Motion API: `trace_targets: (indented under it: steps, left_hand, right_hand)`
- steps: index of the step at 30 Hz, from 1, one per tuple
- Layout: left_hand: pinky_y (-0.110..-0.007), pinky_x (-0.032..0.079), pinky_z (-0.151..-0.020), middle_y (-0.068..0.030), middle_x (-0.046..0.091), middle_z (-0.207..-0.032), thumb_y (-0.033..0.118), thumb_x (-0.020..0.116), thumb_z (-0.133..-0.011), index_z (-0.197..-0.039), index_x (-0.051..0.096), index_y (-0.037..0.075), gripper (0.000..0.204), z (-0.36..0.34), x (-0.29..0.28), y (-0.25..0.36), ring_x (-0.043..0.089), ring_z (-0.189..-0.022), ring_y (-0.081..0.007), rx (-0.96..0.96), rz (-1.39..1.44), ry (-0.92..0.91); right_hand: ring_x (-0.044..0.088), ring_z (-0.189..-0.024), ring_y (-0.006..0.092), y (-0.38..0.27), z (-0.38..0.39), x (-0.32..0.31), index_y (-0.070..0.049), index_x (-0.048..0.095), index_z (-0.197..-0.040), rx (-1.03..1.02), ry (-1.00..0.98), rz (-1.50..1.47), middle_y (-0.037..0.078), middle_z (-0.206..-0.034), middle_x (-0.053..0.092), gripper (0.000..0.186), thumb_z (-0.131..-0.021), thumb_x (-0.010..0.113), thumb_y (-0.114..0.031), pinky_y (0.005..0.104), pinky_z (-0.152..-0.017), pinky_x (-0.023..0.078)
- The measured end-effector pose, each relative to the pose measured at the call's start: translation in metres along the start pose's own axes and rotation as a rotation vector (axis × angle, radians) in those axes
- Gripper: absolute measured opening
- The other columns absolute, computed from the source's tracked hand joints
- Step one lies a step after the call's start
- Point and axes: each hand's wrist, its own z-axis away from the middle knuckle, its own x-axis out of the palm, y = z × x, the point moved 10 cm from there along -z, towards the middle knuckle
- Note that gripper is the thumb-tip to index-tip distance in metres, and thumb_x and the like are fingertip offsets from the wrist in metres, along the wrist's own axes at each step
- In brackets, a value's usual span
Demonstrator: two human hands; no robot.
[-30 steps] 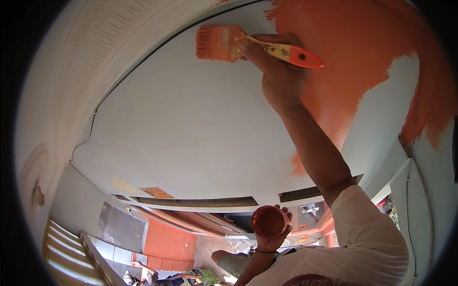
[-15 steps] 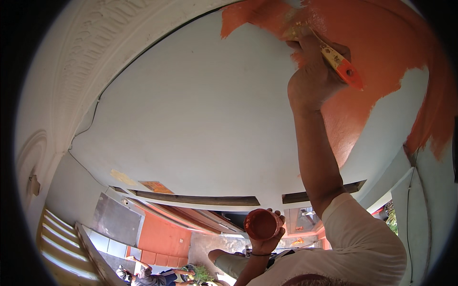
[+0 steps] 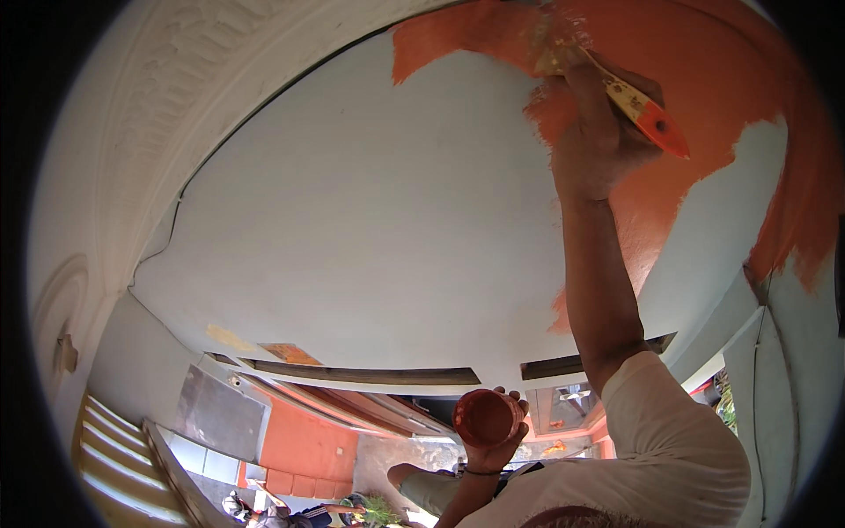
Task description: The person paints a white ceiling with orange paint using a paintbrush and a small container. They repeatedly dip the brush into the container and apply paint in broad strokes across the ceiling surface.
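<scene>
My right hand (image 3: 598, 132) grips a wide paintbrush (image 3: 641, 114) with a yellow and red handle, its orange-smeared bristle end against the top of the pale wall (image 3: 370, 202). Orange paint (image 3: 695, 70) covers the upper right of this surface, with a ragged band reaching left past the brush. The bristles are blurred. Low in the middle, my left hand (image 3: 497, 444) is wrapped round a round container of orange-red paint (image 3: 487, 418), holding it from underneath and along its right side.
A white moulded border (image 3: 158, 114) and a dark cable (image 3: 180, 201) run along the left. Two long dark slots (image 3: 361, 371) cross the wall's lower part. Below are a yellow slatted railing (image 3: 114, 440), an orange wall (image 3: 308, 431), a plant (image 3: 378, 510) and another person (image 3: 273, 510) bent over.
My right hand and brush have moved right from the pale area onto the orange paint. A new orange band shows along the top. The container in my left hand has shifted slightly.
</scene>
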Motion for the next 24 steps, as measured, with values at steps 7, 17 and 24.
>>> trace_targets:
  steps: [7, 17, 24]
  left_hand:
    - [-0.044, 0.055, -0.094, -0.0147, 0.053, -0.141, 0.045, 0.070, -0.097, -0.141, 0.055, 0.008, 0.059, 0.002, 0.005, 0.002, 0.047, -0.128, -0.0328, 0.022, -0.048, 0.008]
    - [-0.051, 0.057, -0.099, -0.0153, 0.057, -0.143, 0.052, 0.072, -0.094, -0.140, 0.057, 0.009, 0.064, 0.007, -0.005, 0.003, 0.050, -0.135, -0.0354, -0.024, 0.005, -0.020]
    - [-0.051, 0.056, -0.099, -0.0154, 0.058, -0.142, 0.051, 0.073, -0.093, -0.138, 0.060, 0.010, 0.062, 0.004, 0.002, 0.006, 0.050, -0.134, -0.0357, 0.001, 0.018, 0.023]
  right_hand:
    - [0.074, -0.079, 0.0174, -0.007, 0.024, 0.003, 0.005, 0.064, -0.094, 0.010, -0.022, -0.049, 0.016, -0.092, 0.075, 0.017, -0.086, 0.079, 0.000, 0.0313, -0.073, 0.066]
    - [0.076, -0.079, 0.0203, -0.019, 0.012, -0.041, 0.009, 0.065, -0.093, -0.022, 0.129, 0.180, 0.016, -0.097, 0.073, 0.014, -0.088, 0.076, 0.001, 0.0339, -0.073, 0.069]
    - [0.076, -0.087, 0.0235, -0.019, -0.013, -0.062, 0.008, 0.062, -0.095, -0.018, 0.160, -0.057, 0.017, -0.101, 0.069, 0.012, -0.093, 0.073, 0.002, 0.0374, -0.078, 0.071]
